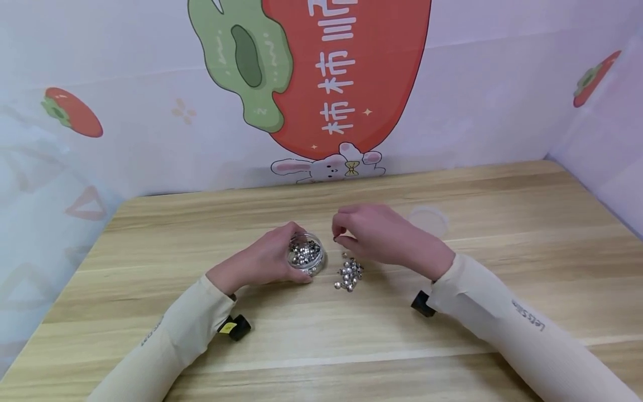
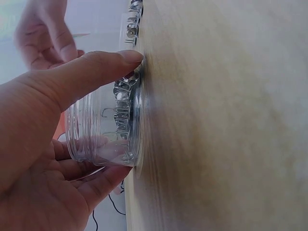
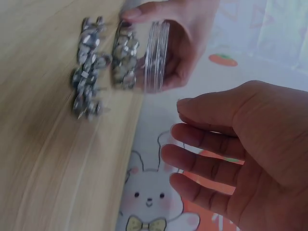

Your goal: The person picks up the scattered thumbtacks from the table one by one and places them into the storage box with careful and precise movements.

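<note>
I am steadying the small clear jar (image 1: 306, 255) with my left hand (image 1: 263, 259), thumb and fingers curled round its ribbed wall so that it is sitting flat on the wooden table (image 1: 452, 312) and not sliding; it is already holding a layer of silver thumbtacks. My right hand (image 1: 382, 237) is hovering just beside the jar's rim, fingertips drawn together as if pinching a single tack, though the tack itself is too small for me to be sure; from the wrist view the other fingers are hanging loosely curled. The loose pile of tacks (image 1: 348, 273) is lying on the table just to the right of the jar, under my right hand. To do this well, I judge that I should be keeping the jar still and upright, taking each tack by its head with the point turned away from my skin, and letting go directly above the mouth rather than flicking it in from the side. A clear lid (image 1: 428, 219) is lying further back.
</note>
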The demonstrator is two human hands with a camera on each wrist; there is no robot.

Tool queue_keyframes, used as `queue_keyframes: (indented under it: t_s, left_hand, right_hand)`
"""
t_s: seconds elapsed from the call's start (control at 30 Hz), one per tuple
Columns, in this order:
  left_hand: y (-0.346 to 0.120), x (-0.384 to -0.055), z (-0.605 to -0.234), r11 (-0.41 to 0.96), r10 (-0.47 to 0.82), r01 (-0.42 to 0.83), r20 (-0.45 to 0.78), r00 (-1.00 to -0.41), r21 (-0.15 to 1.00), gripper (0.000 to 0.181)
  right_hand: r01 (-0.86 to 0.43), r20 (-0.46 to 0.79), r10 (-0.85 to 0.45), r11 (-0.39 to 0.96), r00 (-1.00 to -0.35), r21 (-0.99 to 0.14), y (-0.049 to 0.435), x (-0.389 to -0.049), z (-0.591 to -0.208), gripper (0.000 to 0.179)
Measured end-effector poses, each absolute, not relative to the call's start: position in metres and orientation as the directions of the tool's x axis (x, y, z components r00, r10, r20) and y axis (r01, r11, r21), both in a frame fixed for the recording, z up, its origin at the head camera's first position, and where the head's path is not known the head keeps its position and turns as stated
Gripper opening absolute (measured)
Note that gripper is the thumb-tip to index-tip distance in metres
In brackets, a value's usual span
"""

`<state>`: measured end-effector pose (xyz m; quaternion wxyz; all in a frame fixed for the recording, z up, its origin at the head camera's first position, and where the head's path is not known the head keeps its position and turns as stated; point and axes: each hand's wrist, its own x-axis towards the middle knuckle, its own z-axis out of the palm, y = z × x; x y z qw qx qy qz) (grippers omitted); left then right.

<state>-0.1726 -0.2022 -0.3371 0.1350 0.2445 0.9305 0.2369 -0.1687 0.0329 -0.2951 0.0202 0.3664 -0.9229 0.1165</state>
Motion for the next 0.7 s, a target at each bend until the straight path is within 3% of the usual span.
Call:
queue_keyframes:
  t_s: [0.3, 0.6, 0.7]
  left_hand:
    - [-0.202, -0.173, -0.337, 0.753, 0.537, 0.41, -0.121, -0.835, 0.515, 0.071]
    - [-0.202, -0.173, -0.338, 0.757, 0.534, 0.41, -0.12, -0.837, 0.509, 0.072]
    - [-0.202, -0.173, -0.338, 0.759, 0.532, 0.412, -0.117, -0.838, 0.504, 0.073]
  right_hand:
    - [-0.734, 0.146, -0.721, 0.65, -0.678, -0.197, 0.001, -0.17, -0.294, 0.005]
    - [-0.714, 0.13, -0.705, 0.668, -0.697, -0.21, 0.003, -0.171, -0.293, 0.006]
    - [-0.709, 0.112, -0.706, 0.667, -0.699, -0.229, 0.004, -0.172, -0.292, 0.029]
